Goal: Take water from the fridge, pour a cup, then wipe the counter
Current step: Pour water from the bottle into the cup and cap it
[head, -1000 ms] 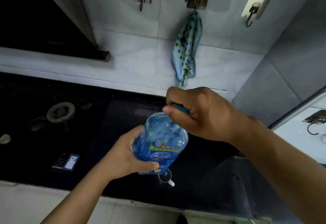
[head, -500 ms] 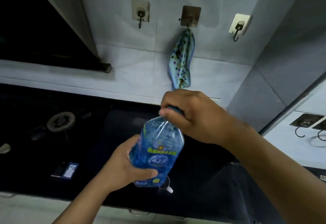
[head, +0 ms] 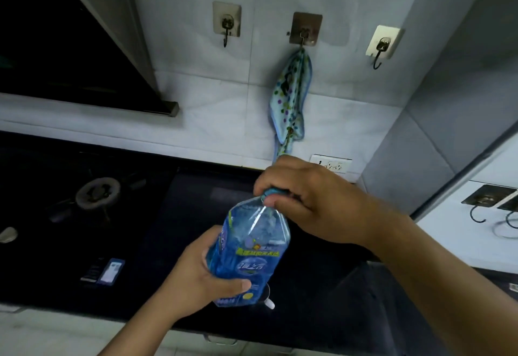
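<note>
A clear plastic water bottle [head: 252, 246] with a blue label is held over the dark counter [head: 173, 229]. My left hand [head: 193, 277] wraps around its lower body. My right hand [head: 314, 198] is closed over the blue cap [head: 270, 191] at the bottle's top. Just below the bottle, a small part of a cup [head: 267, 298] with a white handle shows on the counter; the rest is hidden by the bottle. A dotted light-blue cloth [head: 290, 103] hangs from the middle wall hook [head: 305, 33].
A gas burner [head: 98, 193] sits in the black hob at the left, under a dark range hood [head: 70, 47]. A small card or packet [head: 110, 271] lies near the counter's front edge. A wall socket [head: 332, 163] is behind my right hand. Empty hooks [head: 226, 26] flank the cloth.
The view has tilted so the wall hooks sit lower in the picture. Both hands stay on the bottle and cap, which sit slightly lower.
</note>
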